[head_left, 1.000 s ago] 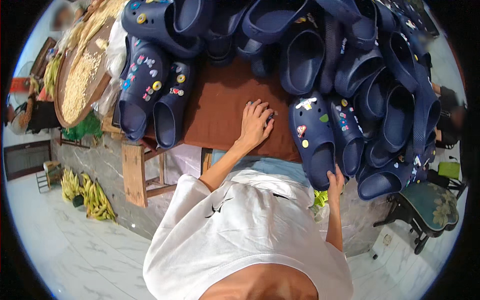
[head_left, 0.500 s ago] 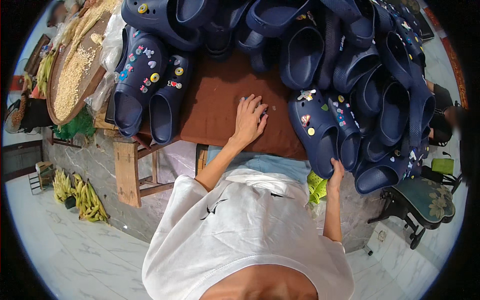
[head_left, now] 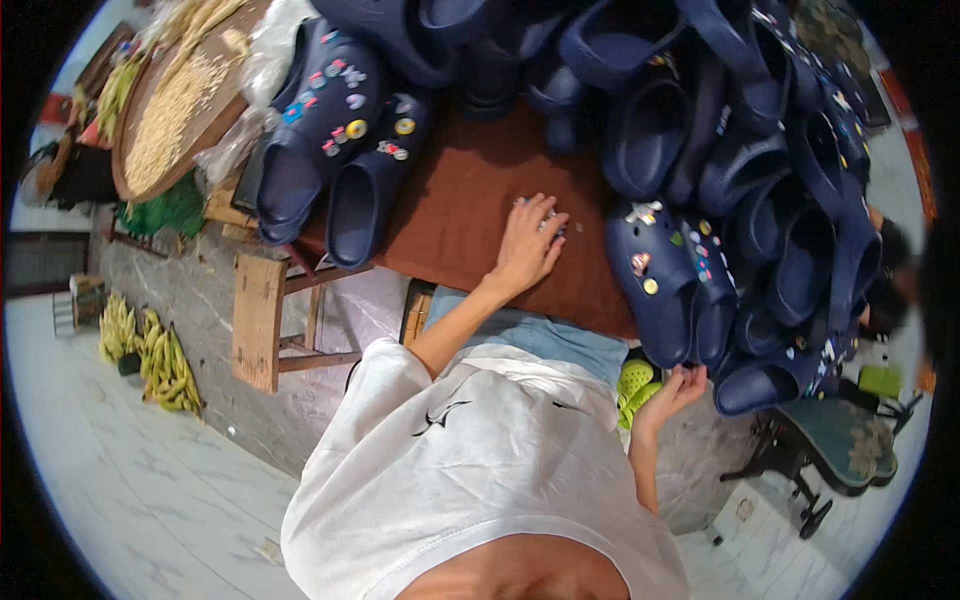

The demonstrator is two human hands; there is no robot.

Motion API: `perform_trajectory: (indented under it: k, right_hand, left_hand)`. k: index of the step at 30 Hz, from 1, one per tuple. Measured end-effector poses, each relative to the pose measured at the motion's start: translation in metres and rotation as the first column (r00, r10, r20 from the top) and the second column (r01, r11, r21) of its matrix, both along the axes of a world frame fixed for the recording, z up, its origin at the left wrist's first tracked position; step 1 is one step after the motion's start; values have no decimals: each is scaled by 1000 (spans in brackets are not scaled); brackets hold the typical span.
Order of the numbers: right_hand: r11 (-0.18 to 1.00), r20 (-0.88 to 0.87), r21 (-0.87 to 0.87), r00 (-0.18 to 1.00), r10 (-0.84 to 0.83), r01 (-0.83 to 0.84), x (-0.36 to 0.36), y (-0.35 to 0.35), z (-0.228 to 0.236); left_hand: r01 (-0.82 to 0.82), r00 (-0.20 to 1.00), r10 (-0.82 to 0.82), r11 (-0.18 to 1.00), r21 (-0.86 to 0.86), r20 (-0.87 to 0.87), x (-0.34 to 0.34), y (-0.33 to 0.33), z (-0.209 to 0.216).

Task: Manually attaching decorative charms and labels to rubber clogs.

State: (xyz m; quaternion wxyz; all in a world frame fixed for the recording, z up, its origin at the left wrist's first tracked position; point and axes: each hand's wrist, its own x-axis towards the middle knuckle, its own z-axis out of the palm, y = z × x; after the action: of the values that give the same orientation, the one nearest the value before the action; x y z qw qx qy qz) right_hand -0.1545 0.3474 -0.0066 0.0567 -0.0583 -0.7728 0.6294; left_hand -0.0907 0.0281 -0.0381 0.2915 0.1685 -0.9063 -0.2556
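Just past our right hand (head_left: 668,398), two blue clogs (head_left: 636,290) point away.
We can't tell if its bent fingers touch the heels; our left hand (head_left: 528,250) rests, fingers apart, on the brown surface (head_left: 455,195).

What lies beneath the left grip (head_left: 528,250) is mostly covered by the fingers. Whether the right grip (head_left: 668,398) touches the nearest blue shoes (head_left: 645,300) cannot be told. The upper edge crops the topmost shoes (head_left: 385,25) and the grain tray (head_left: 222,90). Green shoes (head_left: 633,382) are partly hidden. A person (head_left: 893,245) at far right is blurred; some charms (head_left: 640,263) are too small to identify.
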Motion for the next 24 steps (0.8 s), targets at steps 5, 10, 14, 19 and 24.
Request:
perform_trajectory:
  k: [5,10,14,19,24]
  right_hand:
    - [636,-270,626,640,719,-451,6,-62,46]
    - [413,-147,641,424,894,-647,-4,-172,32]
    - [190,-92,715,179,980,-673,-13,-240,20]
    - [143,-47,723,159,986,-675,-13,-278,1]
    - [145,-17,725,193,981,-673,-20,-281,-15]
  left_hand:
    - [-32,999,30,994,100,20,3,-2,0]
    - [-93,988,115,977,191,-108,22,-10,22]
    - [-279,917,333,929,242,-219,60,-33,59]
    - [-679,646,682,718,150,-342,111,-77,102]
    - [-784,469,814,563,262,-344,134,-126,97]
